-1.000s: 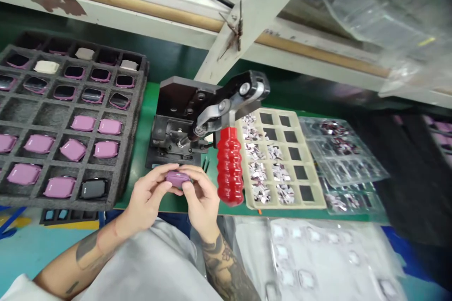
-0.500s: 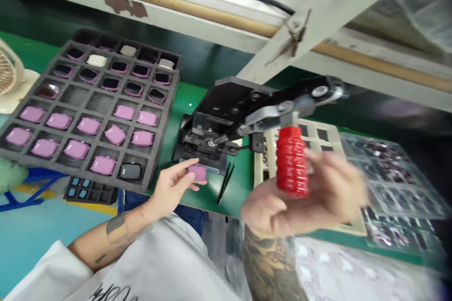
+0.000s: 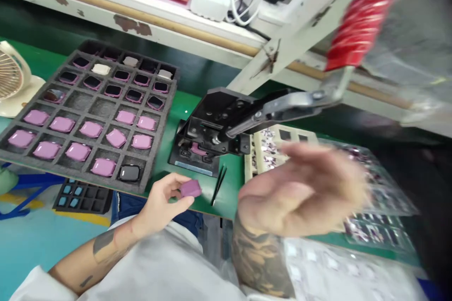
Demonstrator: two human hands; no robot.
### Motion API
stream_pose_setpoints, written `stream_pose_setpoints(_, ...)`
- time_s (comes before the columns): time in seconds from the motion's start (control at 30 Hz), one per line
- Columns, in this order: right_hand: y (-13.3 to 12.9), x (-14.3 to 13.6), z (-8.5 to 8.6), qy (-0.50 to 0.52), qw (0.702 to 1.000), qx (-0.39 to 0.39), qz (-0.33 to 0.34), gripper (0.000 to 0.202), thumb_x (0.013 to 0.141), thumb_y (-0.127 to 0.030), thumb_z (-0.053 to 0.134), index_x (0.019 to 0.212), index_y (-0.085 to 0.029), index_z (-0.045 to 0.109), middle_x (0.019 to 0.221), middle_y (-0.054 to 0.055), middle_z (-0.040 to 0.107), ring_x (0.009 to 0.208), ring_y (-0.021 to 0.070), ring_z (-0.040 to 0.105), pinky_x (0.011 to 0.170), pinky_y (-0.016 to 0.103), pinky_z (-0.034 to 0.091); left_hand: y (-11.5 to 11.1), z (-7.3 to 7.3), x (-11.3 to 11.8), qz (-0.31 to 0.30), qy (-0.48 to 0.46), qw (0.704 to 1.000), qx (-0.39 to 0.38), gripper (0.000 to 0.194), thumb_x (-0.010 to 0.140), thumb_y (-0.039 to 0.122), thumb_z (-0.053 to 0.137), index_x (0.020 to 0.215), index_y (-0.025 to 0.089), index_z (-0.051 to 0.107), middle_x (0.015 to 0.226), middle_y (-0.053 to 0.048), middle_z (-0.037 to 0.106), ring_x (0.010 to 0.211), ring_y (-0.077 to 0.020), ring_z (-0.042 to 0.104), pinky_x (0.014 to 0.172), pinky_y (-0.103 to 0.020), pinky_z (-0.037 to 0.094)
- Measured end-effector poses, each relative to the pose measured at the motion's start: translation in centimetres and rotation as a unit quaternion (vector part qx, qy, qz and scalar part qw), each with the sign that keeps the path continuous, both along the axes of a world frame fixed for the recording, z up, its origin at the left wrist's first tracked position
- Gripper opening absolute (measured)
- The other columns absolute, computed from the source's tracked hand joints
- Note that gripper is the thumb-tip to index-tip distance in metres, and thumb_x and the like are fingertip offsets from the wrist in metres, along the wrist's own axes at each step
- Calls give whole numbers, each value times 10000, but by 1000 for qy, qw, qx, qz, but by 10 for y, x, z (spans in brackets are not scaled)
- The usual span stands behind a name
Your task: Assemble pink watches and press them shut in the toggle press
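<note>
My left hand pinches a small purple block shaped like a smartwatch case between thumb and fingers, just in front of a black toggle press. Another purple piece sits in the press's jig, partly hidden by the mechanism. The press's red ribbed handle stands raised at the upper right, apart from both hands. My right hand, blurred by motion, hangs empty below the handle with its fingers stretched out. Black tweezers lie on the green bench between my hands.
A grey foam tray at left holds purple smartwatch cases, some with dark screens. A cream fan stands beside it. Cream and clear trays of small parts lie at right. A post and shelf rise behind the press.
The red handle has swung up and away from my right hand, which has let go of it. My left hand has drawn back slightly from the press with the purple block.
</note>
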State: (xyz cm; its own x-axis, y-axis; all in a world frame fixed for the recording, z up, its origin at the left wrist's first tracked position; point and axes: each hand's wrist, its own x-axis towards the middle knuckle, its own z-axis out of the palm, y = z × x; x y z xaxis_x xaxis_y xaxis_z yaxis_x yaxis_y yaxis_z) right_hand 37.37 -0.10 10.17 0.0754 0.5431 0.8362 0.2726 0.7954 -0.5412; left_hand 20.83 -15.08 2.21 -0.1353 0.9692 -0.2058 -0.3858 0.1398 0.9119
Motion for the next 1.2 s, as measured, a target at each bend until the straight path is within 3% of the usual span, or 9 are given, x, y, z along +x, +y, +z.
stream_pose_setpoints(0.1, -37, -5, -35, -69, 997, -35, 29, 326, 1110, -182, 569, 1346, -291, 766, 912, 38, 769, 801, 243, 758, 729, 459, 653, -5, 4, -5, 11, 136, 989, 58, 313, 920, 200, 832, 1232, 208, 810, 1171, -101, 825, 1005, -213, 802, 872, -288, 644)
stream_pose_setpoints(0.27, -29, -7, -83, -386, 915, -98, 71, 487, 1072, -88, 533, 1535, -187, 649, 1375, 187, 759, 1267, 338, 736, 1098, 566, 644, -5, 7, -8, -2, 273, 946, 176, 419, 914, 144, 822, 1315, 264, 808, 1210, -88, 829, 1021, -220, 812, 885, -293, 673)
stream_pose_setpoints(0.4, -3, -20, -91, -483, 862, -150, 42, 443, 1032, -32, 503, 1410, -130, 712, 1253, 216, 766, 1178, 352, 717, 1081, 565, 638, -1, 13, -8, 5, 340, 916, 213, 483, 957, 136, 797, 1412, 289, 741, 1292, -91, 798, 1158, -253, 789, 1042, -365, 650)
stream_pose_setpoints(0.6, -27, -11, -91, -293, 927, -222, 71, 409, 1121, -104, 454, 1473, -186, 645, 1379, 182, 685, 1322, 296, 667, 1146, 489, 615, 20, 15, -11, 91, 550, 809, 189, 500, 1045, 177, 724, 1535, 250, 652, 1312, -136, 701, 1210, -290, 727, 1091, -452, 623)
stream_pose_setpoints(0.7, -48, 7, -87, -215, 946, -233, 68, 507, 1132, -108, 464, 1614, -244, 546, 1489, 158, 644, 1415, 264, 647, 1210, 475, 587, 45, 10, -7, 51, 660, 728, 178, 507, 1089, 148, 631, 1594, 179, 593, 1352, -180, 713, 1269, -327, 698, 1119, -507, 614)
stream_pose_setpoints(0.83, -60, 32, -83, -201, 953, -224, 45, 573, 1117, -87, 498, 1656, -280, 530, 1514, 136, 657, 1430, 255, 649, 1206, 472, 597, 80, 3, 2, -21, 741, 649, 170, 414, 1047, 26, 539, 1391, 140, 740, 1364, -206, 740, 1326, -364, 686, 1158, -547, 599)
stream_pose_setpoints(0.97, -62, 51, -83, -213, 952, -220, 9, 586, 1110, -85, 508, 1660, -285, 539, 1510, 139, 674, 1420, 273, 663, 1181, 507, 616, 91, -3, 8, -79, 736, 653, 162, 478, 1011, -8, 510, 1428, 81, 725, 1338, -207, 770, 1339, -380, 691, 1212, -565, 557)
stream_pose_setpoints(1.07, -65, 57, -83, -209, 956, -207, -16, 595, 1097, -79, 531, 1656, -279, 552, 1490, 145, 690, 1398, 286, 678, 1150, 522, 634, 81, -3, 11, -103, 708, 682, 152, 538, 1040, 43, 509, 1568, 48, 610, 1555, -241, 671, 1509, -410, 592, 1337, -640, 407)
stream_pose_setpoints(1.2, -72, 41, -81, -201, 970, -134, 17, 660, 1037, -26, 620, 1655, -251, 564, 1434, 157, 716, 1345, 297, 702, 1087, 507, 665, 46, 15, 17, -96, 543, 812, 193, 615, 1094, 128, 502, 1705, 177, 452, 1714, -180, 556, 1638, -345, 476, 1381, -599, 358)
